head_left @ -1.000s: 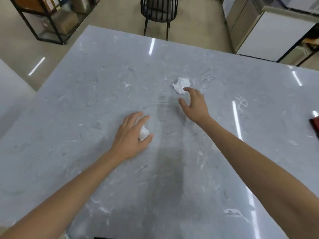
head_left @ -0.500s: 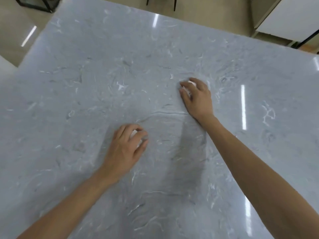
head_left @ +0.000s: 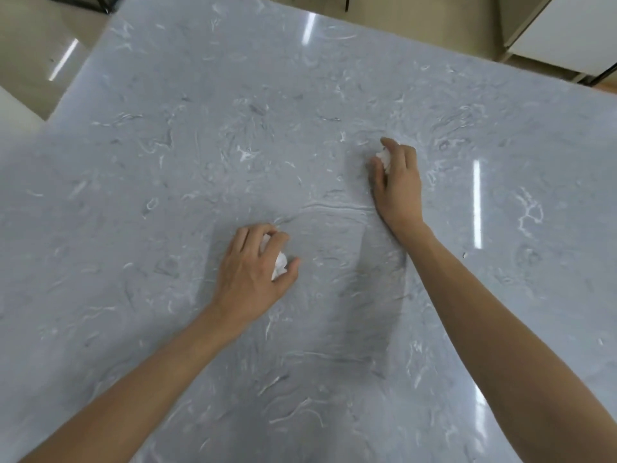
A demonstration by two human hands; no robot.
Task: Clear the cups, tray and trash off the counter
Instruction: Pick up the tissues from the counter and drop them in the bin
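Both hands, spread a second ago, are now closed: left hand (head_left: 252, 272) pinching the near tissue wad (head_left: 279, 264), right hand (head_left: 399, 182) the far tissue wad (head_left: 384, 158); the worktop (head_left: 167, 162) trash is judged ready for lifting.

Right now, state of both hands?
Left hand: closed on a crumpled white paper.
Right hand: closed on another crumpled paper wad.
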